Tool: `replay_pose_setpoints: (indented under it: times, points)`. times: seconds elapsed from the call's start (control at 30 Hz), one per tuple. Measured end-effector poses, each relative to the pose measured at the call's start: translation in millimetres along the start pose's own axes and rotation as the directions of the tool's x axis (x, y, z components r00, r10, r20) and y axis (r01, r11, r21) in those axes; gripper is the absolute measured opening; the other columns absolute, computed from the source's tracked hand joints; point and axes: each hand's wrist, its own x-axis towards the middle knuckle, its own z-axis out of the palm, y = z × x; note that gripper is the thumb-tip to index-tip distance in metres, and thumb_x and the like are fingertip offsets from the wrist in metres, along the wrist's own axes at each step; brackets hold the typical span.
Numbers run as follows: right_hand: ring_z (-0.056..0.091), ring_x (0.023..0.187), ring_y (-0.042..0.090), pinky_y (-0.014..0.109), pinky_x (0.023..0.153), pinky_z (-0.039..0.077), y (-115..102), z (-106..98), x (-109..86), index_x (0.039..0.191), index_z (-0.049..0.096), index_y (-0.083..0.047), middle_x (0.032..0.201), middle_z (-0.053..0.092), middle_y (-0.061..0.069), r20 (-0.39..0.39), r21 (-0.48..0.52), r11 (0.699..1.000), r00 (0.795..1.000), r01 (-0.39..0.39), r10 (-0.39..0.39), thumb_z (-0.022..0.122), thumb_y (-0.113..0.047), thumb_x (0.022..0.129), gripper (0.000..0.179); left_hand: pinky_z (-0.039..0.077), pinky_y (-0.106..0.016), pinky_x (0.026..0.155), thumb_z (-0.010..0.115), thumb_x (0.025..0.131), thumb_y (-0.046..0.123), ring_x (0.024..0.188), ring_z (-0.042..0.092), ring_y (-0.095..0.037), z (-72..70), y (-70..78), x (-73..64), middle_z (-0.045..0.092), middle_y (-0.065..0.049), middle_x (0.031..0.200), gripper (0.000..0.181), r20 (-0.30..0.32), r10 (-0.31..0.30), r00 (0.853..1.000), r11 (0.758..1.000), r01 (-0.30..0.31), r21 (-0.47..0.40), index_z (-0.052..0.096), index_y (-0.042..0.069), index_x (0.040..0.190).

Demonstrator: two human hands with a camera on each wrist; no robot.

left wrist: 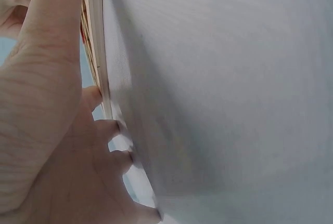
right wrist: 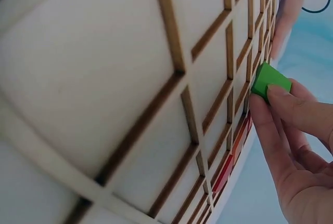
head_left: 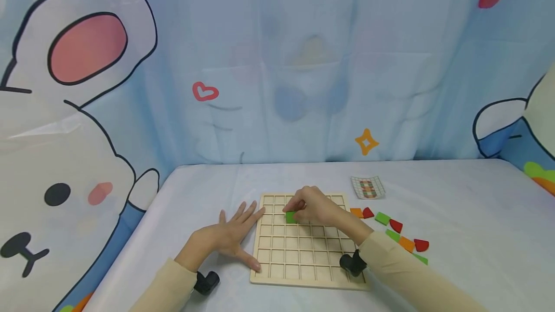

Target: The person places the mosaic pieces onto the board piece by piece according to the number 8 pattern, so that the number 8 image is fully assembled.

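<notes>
A pale wooden grid board lies on the table. My right hand is over its upper part and pinches a green square tile between thumb and fingers. In the right wrist view the green tile stands tilted at the grid, partly covered by the thumb. My left hand lies with fingers spread beside the board's left edge, thumb and a fingertip touching it. Red and orange pieces show in the grid in the right wrist view; in the head view my right hand hides that part.
Loose pieces lie right of the board: several green tiles, orange tiles and red rounded pieces. A small card with a coloured grid pattern lies behind them. A printed blue curtain hangs behind the white-covered table.
</notes>
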Motion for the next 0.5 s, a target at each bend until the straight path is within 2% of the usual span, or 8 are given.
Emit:
replay_pose_setpoints:
  times: [0.2,0.5]
  points:
    - [0.075,0.089,0.020,0.030,0.077,0.062,-3,3,1.3,0.102,0.082,0.003,0.098,0.078,0.010,-0.018,0.006,1.000,0.999,-0.031,0.031,0.077,0.011,0.088,0.017,0.001,-0.078,0.118,0.087,0.078,0.061,0.161,-0.007,-0.035,0.3,-0.3,-0.9,-0.003,-0.012,0.176,0.130,0.001,-0.005,1.000,1.000,0.005,-0.001,0.005,0.020,0.170]
    - [0.074,0.081,0.016,0.025,0.072,0.060,-12,4,3.7,0.096,0.081,0.004,0.091,0.078,0.009,-0.014,-0.066,0.997,1.000,-0.026,0.025,0.078,0.013,0.085,0.014,0.001,-0.077,0.119,0.087,0.078,0.061,0.161,-0.007,-0.034,0.1,-0.1,-0.9,-0.004,-0.011,0.176,0.130,0.004,-0.005,1.000,1.000,0.005,0.006,0.004,0.020,0.170]
